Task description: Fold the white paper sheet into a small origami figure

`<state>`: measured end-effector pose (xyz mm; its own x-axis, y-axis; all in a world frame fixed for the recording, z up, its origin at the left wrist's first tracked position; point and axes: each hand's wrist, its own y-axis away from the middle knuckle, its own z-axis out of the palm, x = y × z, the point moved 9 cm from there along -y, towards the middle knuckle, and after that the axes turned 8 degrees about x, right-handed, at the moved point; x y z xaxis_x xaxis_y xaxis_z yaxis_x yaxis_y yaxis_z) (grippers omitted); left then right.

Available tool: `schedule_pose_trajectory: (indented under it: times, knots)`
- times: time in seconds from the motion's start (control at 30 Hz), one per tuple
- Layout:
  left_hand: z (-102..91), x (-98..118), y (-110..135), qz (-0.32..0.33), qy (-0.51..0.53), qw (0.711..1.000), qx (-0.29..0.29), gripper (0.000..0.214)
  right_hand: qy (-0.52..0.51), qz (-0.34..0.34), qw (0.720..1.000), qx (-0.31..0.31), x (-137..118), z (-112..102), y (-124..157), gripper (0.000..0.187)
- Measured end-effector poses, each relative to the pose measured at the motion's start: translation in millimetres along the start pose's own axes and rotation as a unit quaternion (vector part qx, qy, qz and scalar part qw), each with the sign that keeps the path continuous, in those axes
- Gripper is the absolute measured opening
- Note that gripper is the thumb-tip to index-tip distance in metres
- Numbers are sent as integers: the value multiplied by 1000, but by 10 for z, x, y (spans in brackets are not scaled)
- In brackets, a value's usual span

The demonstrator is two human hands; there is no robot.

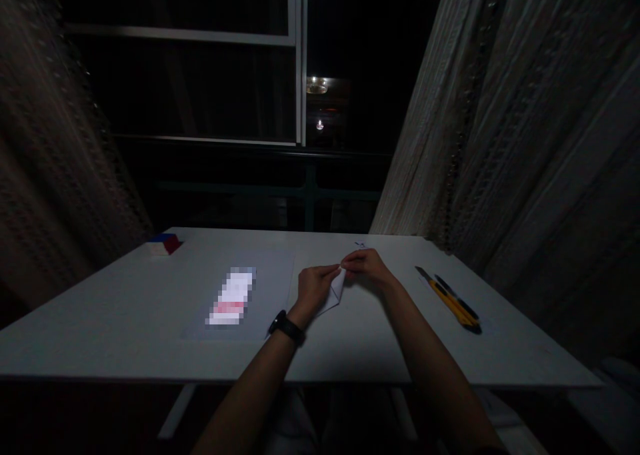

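A folded sheet of white paper (336, 294) lies at an angle just above the table, its pointed tip toward the window. My left hand (315, 287), with a dark watch (286, 326) on the wrist, is closed on the paper's left side near that tip. Fingers of my right hand (367, 266) pinch the same tip from the right. Both sets of fingertips meet there, and they partly hide the paper. Part of the lower left of the paper is behind my left hand and wrist.
The white table (125, 322) holds a lit phone (232, 296) on a pale sheet (273, 275) at left. A red, white and blue block (164, 244) sits far left. To the right lie a yellow utility knife (450, 302) and a dark pen-like object (456, 295). Curtains (500, 122) flank the window.
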<state>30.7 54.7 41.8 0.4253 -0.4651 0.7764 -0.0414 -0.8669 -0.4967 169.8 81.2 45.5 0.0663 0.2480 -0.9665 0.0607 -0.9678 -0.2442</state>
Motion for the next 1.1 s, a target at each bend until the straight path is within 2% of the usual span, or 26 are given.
schedule_pose_trajectory:
  times: [0.23,0.47,0.6,0.83,0.97,1.1]
  knots:
    - [60,-75,-11,-22,35,999,-15,25,-11,10,1000,-4,5,-10,18,30]
    - [1,-42,-24,-17,-4,1000,4,24,-52,20,998,24,52,28,21,37]
    - [-52,3,-24,-9,-18,1000,24,24,-55,23,997,45,90,88,40,30]
    - [-40,27,-34,-8,-39,999,25,24,-63,31,995,66,82,75,53,30]
    - [-37,82,-31,28,-80,996,21,24,-68,36,995,63,106,72,40,28]
    - [-65,122,-24,50,-88,994,36,25,-90,40,991,91,146,51,21,29]
